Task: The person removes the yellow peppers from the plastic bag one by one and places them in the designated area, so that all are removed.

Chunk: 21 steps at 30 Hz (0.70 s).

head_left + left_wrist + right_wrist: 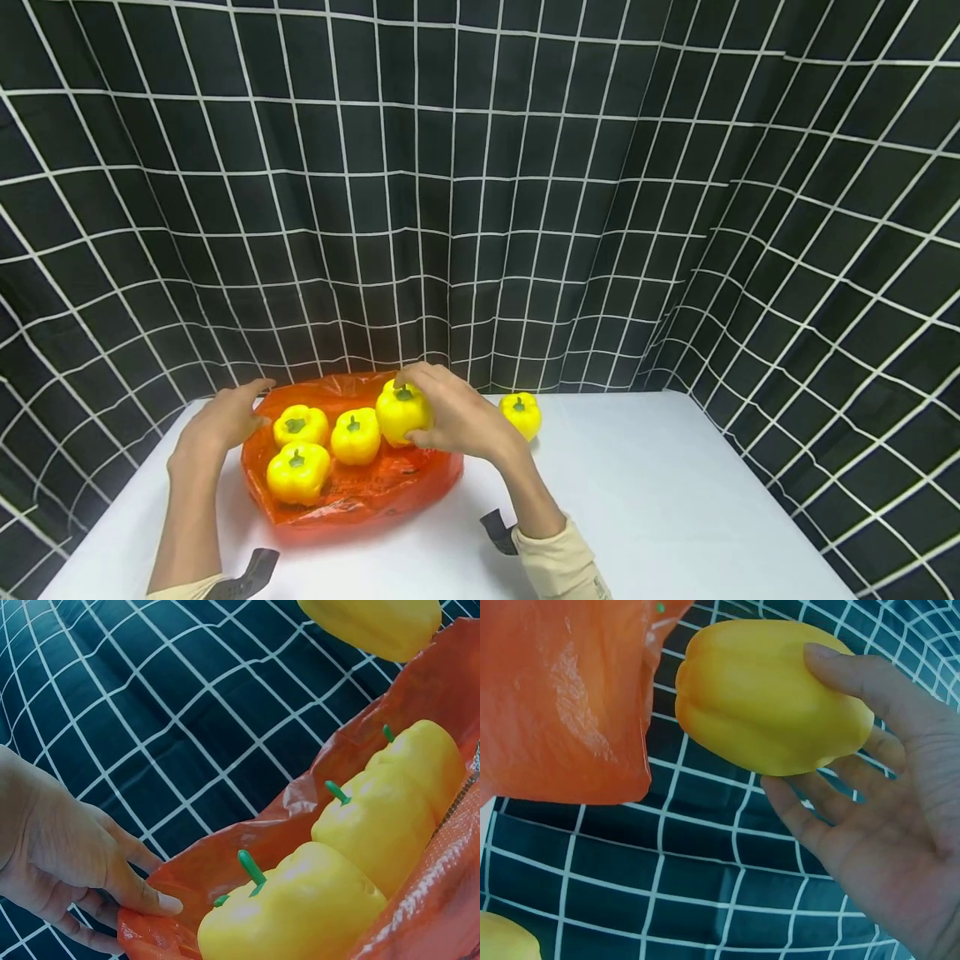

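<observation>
My right hand grips a yellow bell pepper over the right part of an orange-red plastic bag. In the right wrist view the thumb lies along the pepper's side, with fingers behind and below it, beside the bag's outer wall. At the left, my left hand holds the bag's rim. Its thumb is inside the edge and its other fingers are outside, as the left wrist view shows. Three more yellow peppers with green stems sit together in the bag's open mouth.
Another yellow pepper stands on the white table, to the right of the bag and beyond my right forearm. A black cloth with a white grid rises behind the table and along its sides.
</observation>
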{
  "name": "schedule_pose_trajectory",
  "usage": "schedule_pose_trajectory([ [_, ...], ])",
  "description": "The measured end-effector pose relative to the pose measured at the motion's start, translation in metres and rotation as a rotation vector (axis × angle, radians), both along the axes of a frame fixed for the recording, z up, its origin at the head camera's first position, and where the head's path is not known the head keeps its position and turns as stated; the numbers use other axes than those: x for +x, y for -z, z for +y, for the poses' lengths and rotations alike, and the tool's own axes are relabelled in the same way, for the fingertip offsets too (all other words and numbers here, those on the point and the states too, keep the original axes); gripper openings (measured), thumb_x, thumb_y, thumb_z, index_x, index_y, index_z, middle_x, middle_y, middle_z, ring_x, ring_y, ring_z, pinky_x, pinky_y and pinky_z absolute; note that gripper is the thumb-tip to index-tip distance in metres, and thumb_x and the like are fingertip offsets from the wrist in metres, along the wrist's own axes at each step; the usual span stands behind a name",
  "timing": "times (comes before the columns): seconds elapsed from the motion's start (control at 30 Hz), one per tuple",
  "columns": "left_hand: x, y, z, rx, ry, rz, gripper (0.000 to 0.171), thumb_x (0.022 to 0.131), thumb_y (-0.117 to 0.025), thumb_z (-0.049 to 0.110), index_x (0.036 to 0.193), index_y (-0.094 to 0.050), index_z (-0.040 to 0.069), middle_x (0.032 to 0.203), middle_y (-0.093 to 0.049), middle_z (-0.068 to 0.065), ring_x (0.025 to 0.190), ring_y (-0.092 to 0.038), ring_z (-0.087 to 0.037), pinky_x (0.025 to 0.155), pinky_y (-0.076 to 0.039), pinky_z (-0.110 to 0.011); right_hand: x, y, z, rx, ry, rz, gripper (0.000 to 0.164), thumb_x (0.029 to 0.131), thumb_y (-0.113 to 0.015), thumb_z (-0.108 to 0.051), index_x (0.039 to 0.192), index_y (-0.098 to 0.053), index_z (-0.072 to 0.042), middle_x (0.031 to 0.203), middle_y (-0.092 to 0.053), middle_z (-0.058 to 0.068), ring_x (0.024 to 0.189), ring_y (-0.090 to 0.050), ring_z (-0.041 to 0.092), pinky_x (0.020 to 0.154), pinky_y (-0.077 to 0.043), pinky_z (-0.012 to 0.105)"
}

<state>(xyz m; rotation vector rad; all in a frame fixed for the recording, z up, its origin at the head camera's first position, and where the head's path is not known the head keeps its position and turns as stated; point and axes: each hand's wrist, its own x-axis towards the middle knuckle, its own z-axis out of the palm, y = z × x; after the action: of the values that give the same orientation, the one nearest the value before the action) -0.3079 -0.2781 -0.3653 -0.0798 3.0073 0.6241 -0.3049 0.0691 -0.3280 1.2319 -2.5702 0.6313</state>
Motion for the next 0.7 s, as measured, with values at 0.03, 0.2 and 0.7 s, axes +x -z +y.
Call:
schedule_pose_trajectory([
  [0.03,-0.001,0.000,0.000,0.000,0.002,0.000,0.069,0.096,-0.070,0.012,0.155,-0.039,-0.003,0.151,-0.043,-0.040,0.135,-0.040,-0.063,0.106,-0.038,-0.080,-0.001,0.000,0.002,-0.007,0.001,-0.004,0.060,0.082,-0.089,-0.015,0.135,-0.060,-0.011,0.139,-0.064,0.004,0.132,-0.058,0.024,0.115,-0.051,0.040],
  [0.2,-0.005,0.000,0.000,-0.014,0.009,0.003,0.069,0.096,-0.070,0.013,0.155,-0.039,-0.003,0.152,-0.042,-0.040,0.137,-0.039,-0.063,0.107,-0.037,-0.081,-0.003,-0.002,0.011,-0.054,0.005,-0.029,0.061,0.084,-0.086,-0.012,0.139,-0.060,-0.009,0.144,-0.058,0.008,0.134,-0.058,0.027,0.115,-0.052,0.040],
  [0.7,-0.001,-0.001,-0.006,-0.030,-0.009,-0.015,0.072,0.096,-0.071,0.023,0.155,-0.038,-0.002,0.150,-0.042,-0.042,0.133,-0.038,-0.066,0.103,-0.037,-0.083,-0.021,-0.009,0.070,-0.259,0.272,-0.036,0.067,0.080,-0.091,-0.015,0.138,-0.058,-0.009,0.139,-0.063,0.010,0.123,-0.058,0.031,0.104,-0.058,0.047],
])
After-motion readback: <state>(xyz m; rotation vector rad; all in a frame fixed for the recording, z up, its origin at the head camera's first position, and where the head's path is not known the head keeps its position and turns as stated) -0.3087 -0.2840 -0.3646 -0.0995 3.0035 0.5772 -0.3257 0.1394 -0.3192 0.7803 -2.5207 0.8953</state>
